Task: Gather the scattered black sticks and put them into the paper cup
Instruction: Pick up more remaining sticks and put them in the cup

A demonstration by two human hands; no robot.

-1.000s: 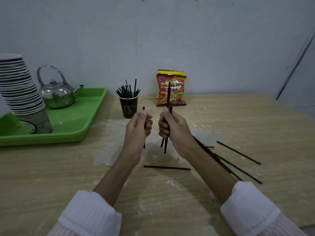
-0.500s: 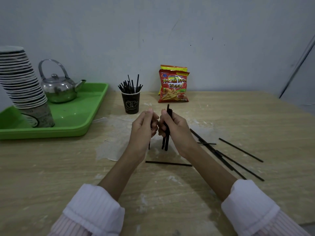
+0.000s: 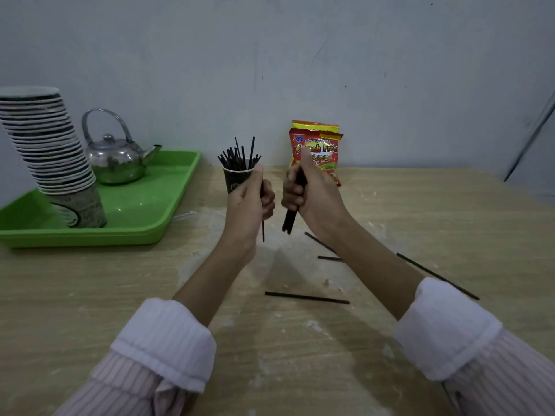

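Note:
A dark paper cup [image 3: 233, 179] stands at the back of the table with several black sticks [image 3: 237, 156] poking out of it. My left hand [image 3: 249, 202] is raised just in front of the cup and pinches a single black stick [image 3: 263, 231] that hangs down. My right hand [image 3: 312, 196] is closed around a small bundle of black sticks [image 3: 289, 220], held upright beside the left hand. More black sticks lie loose on the table: one [image 3: 306, 297] between my forearms and another [image 3: 437, 276] at the right, others partly hidden under my right arm.
A green tray [image 3: 168, 205] at the left holds a steel kettle [image 3: 115, 159] and a tall stack of paper cups [image 3: 51, 151]. A red snack packet [image 3: 318, 145] leans against the wall behind my right hand. The wooden table [image 3: 90, 295] has pale smudges.
Both hands have risen and moved toward the cup, still holding their sticks. The right hand's bundle now sits lower in the fist, its top end hidden.

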